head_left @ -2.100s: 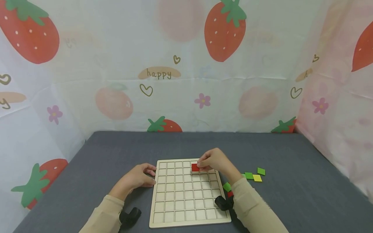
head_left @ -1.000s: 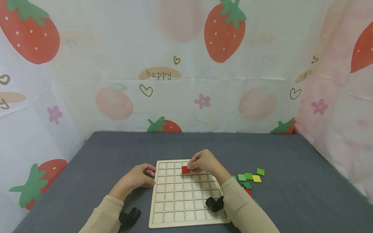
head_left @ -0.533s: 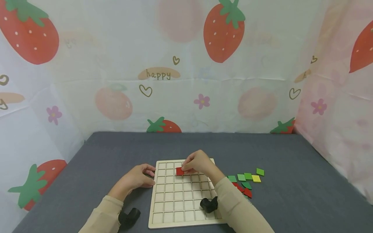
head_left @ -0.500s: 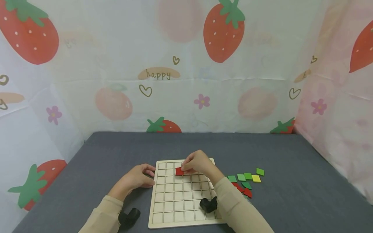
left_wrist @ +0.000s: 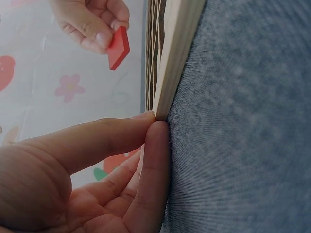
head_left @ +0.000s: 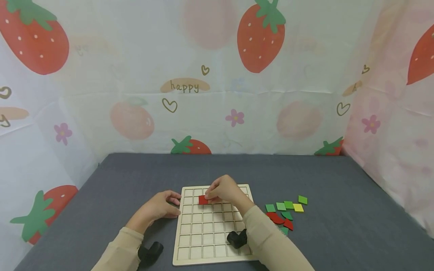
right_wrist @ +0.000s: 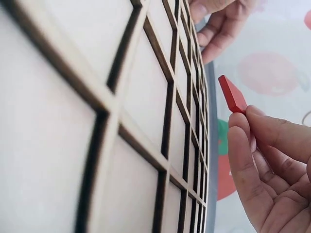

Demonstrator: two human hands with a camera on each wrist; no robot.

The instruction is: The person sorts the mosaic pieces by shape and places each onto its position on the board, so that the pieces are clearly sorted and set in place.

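Principal risk: the red tile (head_left: 202, 200) could slip or swivel in the right hand (head_left: 223, 189), since only one end appears pinched and most of the piece projects free. If it is lowered at a slant, a corner could catch on the raised strips (right_wrist: 112, 109) that divide the wooden board (head_left: 207, 239) into squares, leaving the tile askew across a divider. The board could also skid or turn on the grey cloth (head_left: 217, 165) if the left hand (head_left: 164, 205) presses unevenly; its relaxed fingertips merely rest against the left edge, without wrapping round it. A lesser concern is the right sleeve (head_left: 271, 241), which lies just beside a loose green piece (head_left: 285, 230) and near the red pieces (head_left: 275, 218); an outward swing of the forearm could disturb them.

Position: the tile is grasped between the thumb and fingertips of the right hand and juts out beyond them toward the left hand. It is over the far part of the board, left of the middle; both wrist views show a gap between tile and board. Its exact tilt cannot be told.
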